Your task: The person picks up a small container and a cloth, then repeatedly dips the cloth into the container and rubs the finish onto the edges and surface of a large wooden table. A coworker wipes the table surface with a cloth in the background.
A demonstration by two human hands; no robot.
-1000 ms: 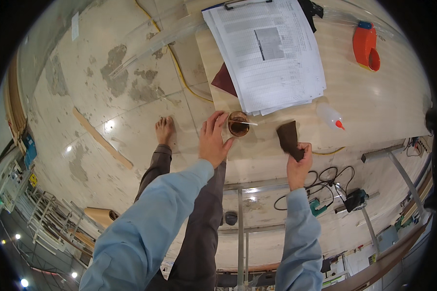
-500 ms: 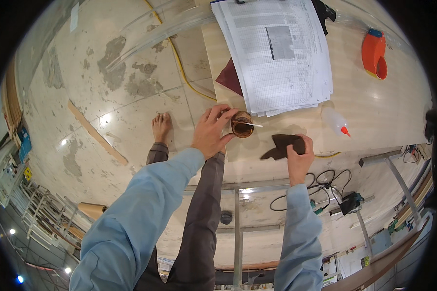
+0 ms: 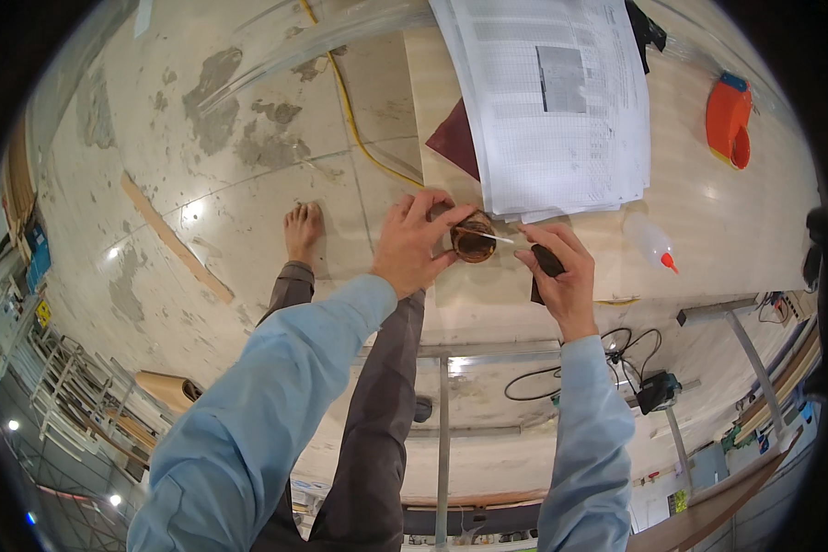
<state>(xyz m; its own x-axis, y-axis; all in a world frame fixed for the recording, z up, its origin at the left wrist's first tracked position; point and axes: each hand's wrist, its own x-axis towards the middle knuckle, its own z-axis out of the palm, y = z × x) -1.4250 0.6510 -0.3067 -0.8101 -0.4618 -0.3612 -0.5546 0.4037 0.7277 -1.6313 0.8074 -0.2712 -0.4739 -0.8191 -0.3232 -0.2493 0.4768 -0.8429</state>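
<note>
Tabletop point(image 3: 708, 253): pale, smooth, light sheen. The jar sits close to its left edge.
Papers point(image 3: 547, 156): thick stack of white printed sheets, beyond the jar and to its right.
My 2 hands flank the jar. Left hand point(image 3: 412, 247): at the jar's left side, thumb and fingers curved partway closed around its wall; looks like a light hold. Right hand point(image 3: 566, 281): to the jar's right, lower fingers curled on a brown piece, thumb and forefinger apart and pointed at the jar.
Orange-red holder point(image 3: 728, 120): hard, curved, open-mouthed, well right of the jar and beyond it.
Squeeze bottle point(image 3: 647, 235): translucent, rounded, red tip, right of the jar past my right hand.
Jar point(image 3: 474, 258): round, open-topped, brown-stained wall, dark inside.
Brown piece point(image 3: 548, 261): dark, matte, thin-looking; mostly hidden.
Stick point(image 3: 499, 239): 1 slim white rod across the jar's mouth, long axis running left to right, free end toward my right hand, the nearer. Fingertips just beside that end; contact, can't tell.
</note>
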